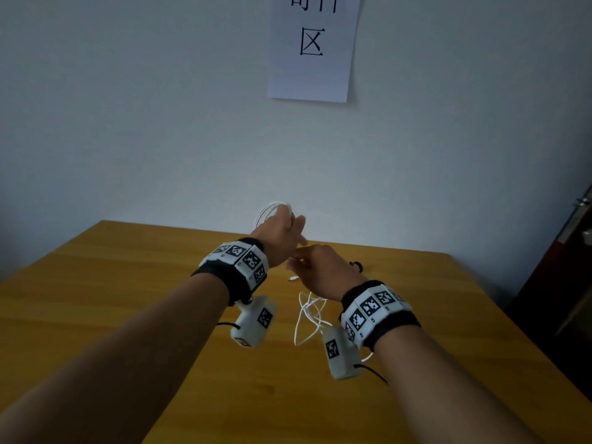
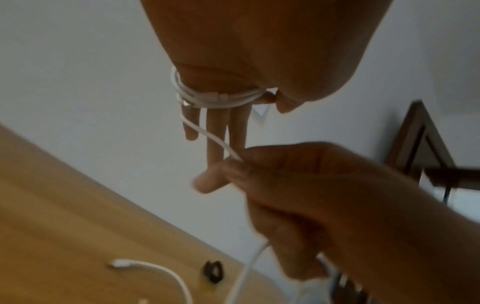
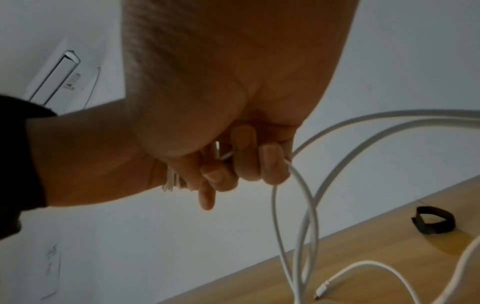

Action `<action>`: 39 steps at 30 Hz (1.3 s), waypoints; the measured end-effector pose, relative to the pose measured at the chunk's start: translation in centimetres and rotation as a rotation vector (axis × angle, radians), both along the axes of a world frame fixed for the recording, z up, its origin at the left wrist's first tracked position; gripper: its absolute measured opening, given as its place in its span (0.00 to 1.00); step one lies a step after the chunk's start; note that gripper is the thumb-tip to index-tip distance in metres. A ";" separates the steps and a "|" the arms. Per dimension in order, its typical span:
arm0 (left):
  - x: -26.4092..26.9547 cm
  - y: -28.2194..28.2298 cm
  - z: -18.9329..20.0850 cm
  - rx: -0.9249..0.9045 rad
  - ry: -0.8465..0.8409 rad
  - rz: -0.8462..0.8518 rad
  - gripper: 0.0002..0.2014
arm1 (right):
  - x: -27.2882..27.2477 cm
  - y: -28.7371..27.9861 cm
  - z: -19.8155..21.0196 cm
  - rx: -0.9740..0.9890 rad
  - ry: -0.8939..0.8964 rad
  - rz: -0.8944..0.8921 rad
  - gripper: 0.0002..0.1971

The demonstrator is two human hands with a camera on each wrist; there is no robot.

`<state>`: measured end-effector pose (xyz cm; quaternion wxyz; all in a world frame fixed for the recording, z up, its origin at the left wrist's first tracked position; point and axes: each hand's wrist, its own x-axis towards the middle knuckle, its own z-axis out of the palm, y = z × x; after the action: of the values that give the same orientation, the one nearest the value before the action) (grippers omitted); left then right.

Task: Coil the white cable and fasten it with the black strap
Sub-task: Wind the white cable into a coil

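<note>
Nearest, over the wooden table (image 1: 128, 315), hung the loose run of the white cable (image 1: 309, 318), trailing in slack loops down to the tabletop, plug end lying flat on the wood. Just above, right hand (image 1: 323, 270) closed around that run, fingers (image 3: 272, 164) curled on the cable, strand passing out below the fist. Close beside it and slightly farther, almost touching, left hand (image 1: 282, 235) raised, several turns of cable wound round its fingers (image 2: 215, 131), thumb pinching the coil against them, fingers otherwise fairly straight. Between the two hands stretched a short taut length of cable. Beyond, near the table's far edge, lay the black strap (image 1: 357, 266), curled in a loop, apart from both hands and untouched. Farthest, on the pale wall, hung a paper sign (image 1: 314, 46).
</note>
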<state>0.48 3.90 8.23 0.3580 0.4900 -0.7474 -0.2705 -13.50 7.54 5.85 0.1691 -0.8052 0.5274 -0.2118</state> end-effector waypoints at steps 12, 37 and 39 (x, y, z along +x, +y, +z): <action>0.1 0.4 -1.1 -0.066 -0.714 0.117 0.27 | -2.1 -0.4 0.2 -0.068 -0.208 -0.162 0.09; 0.6 1.4 0.1 0.823 0.704 -0.376 0.23 | -4.3 -2.7 -3.4 -0.035 -0.087 -0.151 0.22; 0.4 1.7 0.5 0.826 0.807 -0.415 0.22 | -4.3 -2.7 -3.7 -0.035 -0.055 -0.124 0.23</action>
<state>0.89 5.58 8.77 0.3330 0.2917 -0.4660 -0.7661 -17.78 4.86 2.16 0.1560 -0.7678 0.5676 -0.2528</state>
